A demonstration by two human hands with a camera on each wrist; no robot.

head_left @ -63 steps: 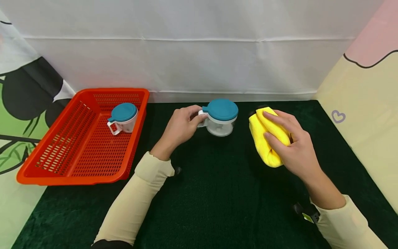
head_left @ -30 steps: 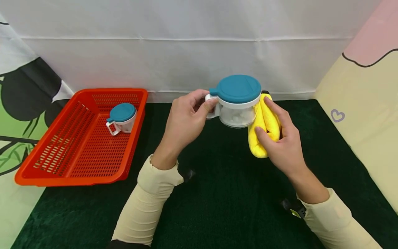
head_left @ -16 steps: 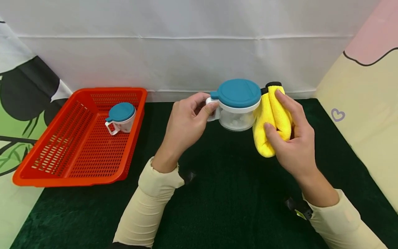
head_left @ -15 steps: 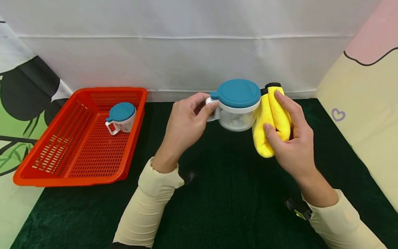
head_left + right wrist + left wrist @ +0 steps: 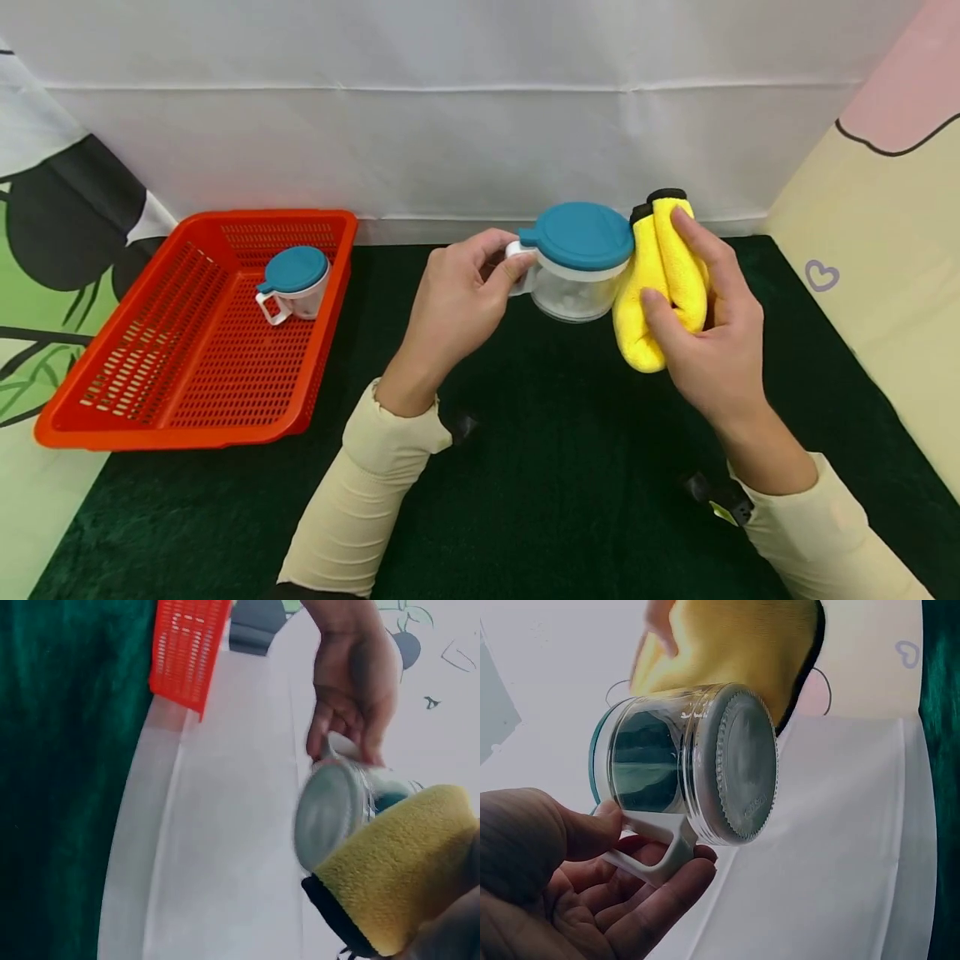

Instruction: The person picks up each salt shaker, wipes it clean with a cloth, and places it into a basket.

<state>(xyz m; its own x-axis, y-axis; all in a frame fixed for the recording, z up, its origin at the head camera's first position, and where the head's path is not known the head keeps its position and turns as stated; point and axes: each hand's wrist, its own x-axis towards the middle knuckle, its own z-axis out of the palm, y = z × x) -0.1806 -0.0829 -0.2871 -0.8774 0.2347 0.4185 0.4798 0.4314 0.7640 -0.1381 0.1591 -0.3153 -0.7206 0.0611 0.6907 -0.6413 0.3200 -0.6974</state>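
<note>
My left hand (image 5: pixel 467 304) pinches the white handle (image 5: pixel 660 847) of a clear glass seasoning jar (image 5: pixel 573 292) with a blue lid (image 5: pixel 585 236). The jar is held upright above the green cloth, and its ribbed base (image 5: pixel 748 765) shows in the left wrist view. Some pale bits show through its glass. In my right hand (image 5: pixel 716 333) is a folded yellow towel (image 5: pixel 660 292) with black edging, gripped between thumb and fingers. The towel lies right against the jar's right side; in the right wrist view it overlaps part of the jar.
A red plastic basket (image 5: pixel 195 437) with slotted walls stands at the left. Inside it sits a second blue-lidded jar (image 5: pixel 296 283), its handle toward the front left. Dark green cloth (image 5: pixel 540 483) covers the table, and a white sheet (image 5: pixel 480 150) hangs behind.
My left hand has lifted the jar off the cloth and moved it right. My right hand has brought the towel to the jar's side. Lately both have shifted only slightly.
</note>
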